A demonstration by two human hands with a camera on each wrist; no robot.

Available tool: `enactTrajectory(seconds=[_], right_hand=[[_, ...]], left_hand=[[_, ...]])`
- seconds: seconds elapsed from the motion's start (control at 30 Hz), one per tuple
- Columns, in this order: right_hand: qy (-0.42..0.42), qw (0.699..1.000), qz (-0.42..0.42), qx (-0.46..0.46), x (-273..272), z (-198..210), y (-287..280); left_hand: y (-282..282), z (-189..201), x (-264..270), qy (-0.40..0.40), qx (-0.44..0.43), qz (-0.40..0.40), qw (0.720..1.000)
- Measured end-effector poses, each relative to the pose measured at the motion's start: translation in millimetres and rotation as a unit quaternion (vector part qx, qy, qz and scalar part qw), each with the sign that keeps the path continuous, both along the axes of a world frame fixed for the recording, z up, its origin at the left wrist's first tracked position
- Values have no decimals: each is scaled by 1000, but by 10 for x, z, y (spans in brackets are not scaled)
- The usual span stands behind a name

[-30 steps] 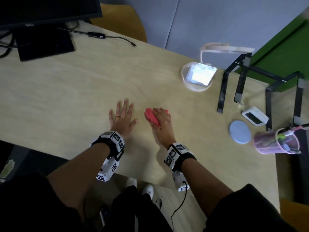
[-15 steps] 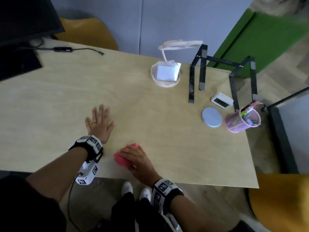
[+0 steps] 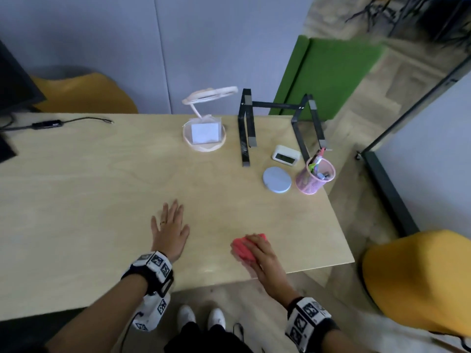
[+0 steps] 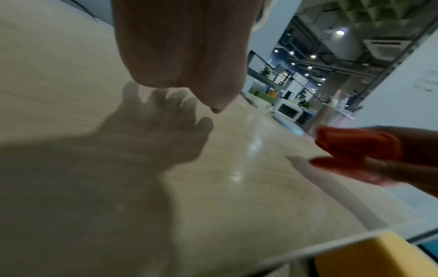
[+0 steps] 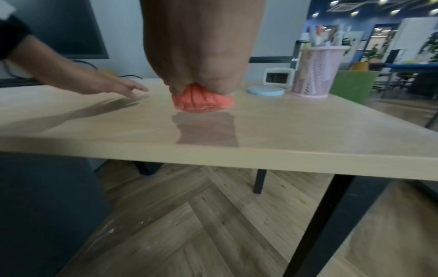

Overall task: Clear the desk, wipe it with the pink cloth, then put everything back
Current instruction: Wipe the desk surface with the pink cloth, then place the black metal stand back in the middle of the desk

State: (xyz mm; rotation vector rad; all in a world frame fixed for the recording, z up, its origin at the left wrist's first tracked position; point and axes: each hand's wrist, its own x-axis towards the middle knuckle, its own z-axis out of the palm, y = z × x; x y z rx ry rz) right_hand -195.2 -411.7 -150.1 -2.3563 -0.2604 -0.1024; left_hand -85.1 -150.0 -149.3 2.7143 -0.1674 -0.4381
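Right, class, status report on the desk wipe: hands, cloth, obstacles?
Left hand flat on desk. Right hand grips pink cloth, near front edge. Pen holder, blue disc, clock crowd far right corner.

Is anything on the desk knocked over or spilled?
No, nothing stands out. The pen cup, clock and lamp stand upright, the right hand presses the pink cloth on the desk.

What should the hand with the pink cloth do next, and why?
Probably sweep the cloth right along the near edge. The right hand presses it on the desk there, bare wood lies to its right, and the left hand rests flat to its left.
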Motion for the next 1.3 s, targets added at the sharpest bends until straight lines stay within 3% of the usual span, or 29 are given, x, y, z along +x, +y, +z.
enactTrajectory(seconds=[0.1,0.23,0.3,0.47,0.63,0.7,0.8,0.97,1.13,1.3], right_hand=[[-2,999,-49,-8,87,31,-181],[111,987,-35,-114,213,102,-265],[119,984,-61,-114,373,223,-330],[-82,975,-201,-56,1092,843,-737],[-135,928,-334,-96,1933,1441,-1295],[-90,914,-376,-118,2200,1541,-1481],[52,900,-410,-135,2483,1620,-1708],[213,902,-371,-59,2808,1527,-1995],[226,903,-366,-7,2919,1194,-2193],[214,906,-364,29,2884,1030,-2230]], left_hand=[[-293,37,-183,5,-20,-39,999],[-518,128,-221,20,-40,-72,996],[-607,262,-87,16,-73,-80,994],[-927,691,496,21,-214,-48,975],[-1368,1091,1175,33,-291,-18,956],[-1526,1186,1374,34,-305,3,952],[-1712,1188,1615,44,-298,35,953],[-1857,1047,1874,99,-300,61,947],[-1979,716,2034,145,-403,65,901],[-2045,660,2053,168,-491,82,851]])
